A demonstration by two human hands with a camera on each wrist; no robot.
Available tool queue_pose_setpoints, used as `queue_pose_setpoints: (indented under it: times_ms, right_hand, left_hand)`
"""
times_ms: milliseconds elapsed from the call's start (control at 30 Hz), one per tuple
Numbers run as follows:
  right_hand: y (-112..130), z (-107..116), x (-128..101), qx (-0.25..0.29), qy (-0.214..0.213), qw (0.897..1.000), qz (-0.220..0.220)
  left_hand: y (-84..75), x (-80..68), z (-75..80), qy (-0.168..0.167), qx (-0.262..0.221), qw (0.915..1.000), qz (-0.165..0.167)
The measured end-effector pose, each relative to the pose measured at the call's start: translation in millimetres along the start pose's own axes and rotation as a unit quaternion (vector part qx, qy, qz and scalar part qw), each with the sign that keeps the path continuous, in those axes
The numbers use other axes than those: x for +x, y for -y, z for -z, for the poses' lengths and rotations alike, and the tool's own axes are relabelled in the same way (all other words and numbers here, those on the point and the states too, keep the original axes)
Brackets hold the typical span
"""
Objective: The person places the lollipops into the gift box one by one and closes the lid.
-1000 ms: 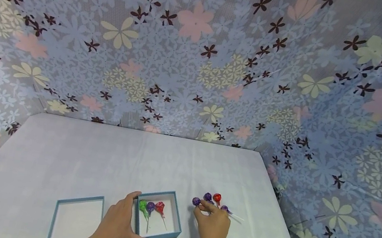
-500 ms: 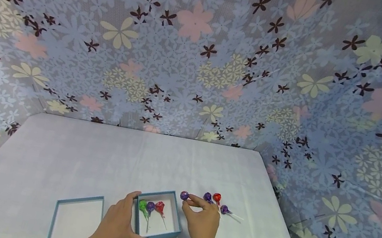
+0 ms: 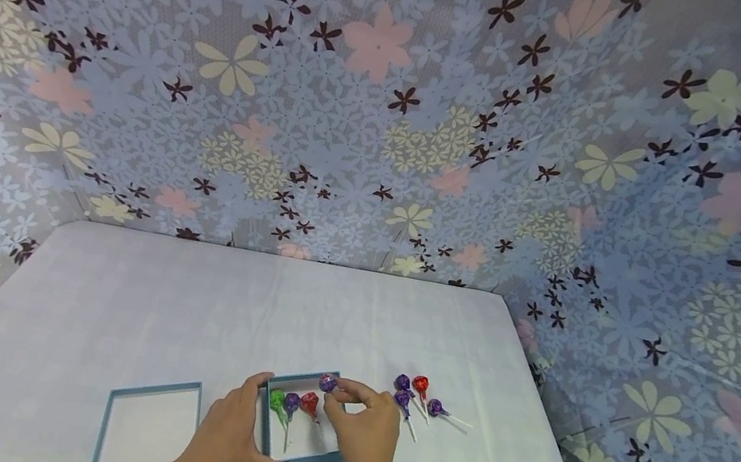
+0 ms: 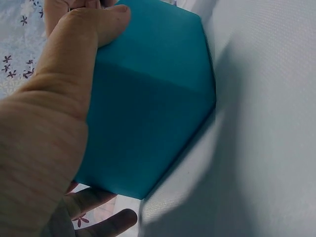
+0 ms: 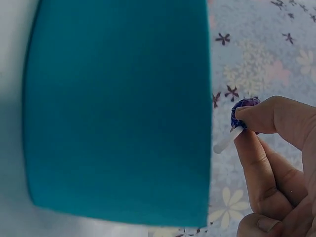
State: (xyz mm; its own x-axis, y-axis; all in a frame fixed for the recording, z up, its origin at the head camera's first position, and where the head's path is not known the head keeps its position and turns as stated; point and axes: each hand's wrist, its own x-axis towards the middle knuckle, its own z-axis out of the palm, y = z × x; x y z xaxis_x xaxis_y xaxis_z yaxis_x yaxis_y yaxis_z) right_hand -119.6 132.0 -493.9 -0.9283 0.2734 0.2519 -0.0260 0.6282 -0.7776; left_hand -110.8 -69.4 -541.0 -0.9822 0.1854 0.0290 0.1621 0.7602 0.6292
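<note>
White cloth covers the table [image 3: 183,298] under floral drapes. Right hand [image 3: 358,429] pinches a purple lollipop [image 3: 327,382] between narrow fingertips [image 5: 256,116] over the blue box [image 3: 332,460], at its one o'clock corner; a loose pinch could drop it outside. Left hand [image 3: 226,436] grips the box's nine o'clock wall. Four lollipops [image 3: 415,395] lie at three o'clock.

A makeshift tabletop recording booth, not a lived-in room.

We see a table [image 3: 183,298] spread with plain white cloth, closed in at the back and on both sides by a hanging flower-print fabric backdrop [image 3: 392,104] that hides whatever room lies beyond; no furniture, windows or household fittings show anywhere around us.
</note>
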Motion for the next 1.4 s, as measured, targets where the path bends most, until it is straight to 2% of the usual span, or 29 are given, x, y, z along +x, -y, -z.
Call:
queue_pose_setpoints:
  times_ms: [167, 433, 667, 1000, 1400]
  right_hand:
    - [1.7, -6.6, -3.6, -0.022, 0.0, 1.0, 0.021]
    - [-2.7, -18.5, -6.4, -0.102, -0.006, 0.994, 0.041]
    - [-6.6, -24.7, -6.9, -0.162, -0.008, 0.985, 0.059]
    - [-9.7, -30.8, -5.2, -0.212, -0.034, 0.971, 0.105]
    - [-6.8, -37.7, -4.9, -0.271, -0.023, 0.955, 0.117]
  left_hand:
    - [0.9, -0.3, -0.1, -0.003, 0.0, 1.0, -0.006]
    - [0.9, -1.3, 1.8, -0.011, -0.001, 0.9998, -0.016]
    - [2.8, -1.5, 0.7, -0.008, 0.001, 0.9998, -0.016]
    - [3.6, -0.9, 0.1, -0.006, -0.006, 0.9998, -0.015]
    - [3.2, 0.2, 0.0, -0.016, -0.004, 0.9996, -0.024]
